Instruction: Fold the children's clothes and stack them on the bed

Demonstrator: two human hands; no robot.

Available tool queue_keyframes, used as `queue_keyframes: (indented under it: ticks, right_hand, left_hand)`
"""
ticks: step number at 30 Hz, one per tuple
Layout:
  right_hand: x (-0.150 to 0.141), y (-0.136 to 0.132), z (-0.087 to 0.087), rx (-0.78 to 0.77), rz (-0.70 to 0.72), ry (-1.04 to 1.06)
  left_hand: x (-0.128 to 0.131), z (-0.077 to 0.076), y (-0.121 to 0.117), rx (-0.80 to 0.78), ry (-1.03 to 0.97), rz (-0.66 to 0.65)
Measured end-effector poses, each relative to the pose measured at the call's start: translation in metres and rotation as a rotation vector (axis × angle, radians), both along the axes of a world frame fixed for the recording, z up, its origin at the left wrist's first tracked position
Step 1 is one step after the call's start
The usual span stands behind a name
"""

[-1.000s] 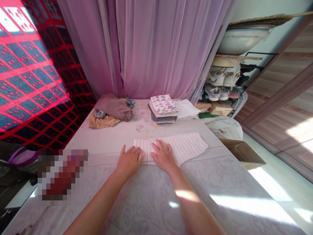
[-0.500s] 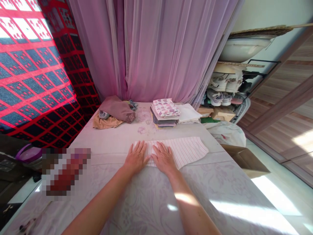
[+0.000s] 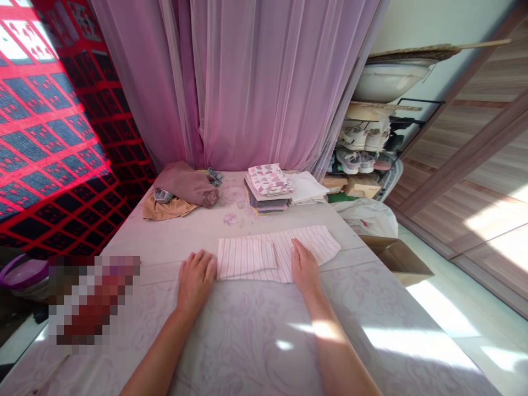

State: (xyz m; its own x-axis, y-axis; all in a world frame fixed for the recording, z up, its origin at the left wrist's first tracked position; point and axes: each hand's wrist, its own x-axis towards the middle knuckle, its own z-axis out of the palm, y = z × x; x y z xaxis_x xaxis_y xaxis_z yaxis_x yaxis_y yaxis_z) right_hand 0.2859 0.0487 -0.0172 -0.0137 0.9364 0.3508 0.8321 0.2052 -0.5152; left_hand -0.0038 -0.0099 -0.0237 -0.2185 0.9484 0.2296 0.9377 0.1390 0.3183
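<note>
"How are the hands looking?"

"The bare left hand is lying loose, its fingers extended, grasping nothing. The bare right hand is resting flat and unclenched, also gripping nothing."

"And what are they lying against?"

"The right is resting over the wide, single-layer part of a white cloth garment with thin pink stripes. The left is lying just beside the garment's folded end; I can't tell whether its fingertips are touching the edge."

"Where is that garment sitting?"

"It's lying between the hands on a pale, flower-patterned cloth cover, its left part doubling over itself."

"What's showing beyond it?"

"A neat stack of folded fabrics topped with a white, purple-heart print is standing behind it, with folded white cloth lying just to its right. Farther left, a crumpled mauve-brown garment is partly covering a tan one. A sheer purple curtain is hanging behind everything."
</note>
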Motion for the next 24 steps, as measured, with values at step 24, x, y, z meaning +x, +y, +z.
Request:
queue_keyframes:
  ticks: [24]
  right_hand:
    - [-0.029,-0.015,-0.02,0.162,0.208,-0.149]
  left_hand:
    - [0.025,0.025,0.026,-0.143,-0.91,0.152]
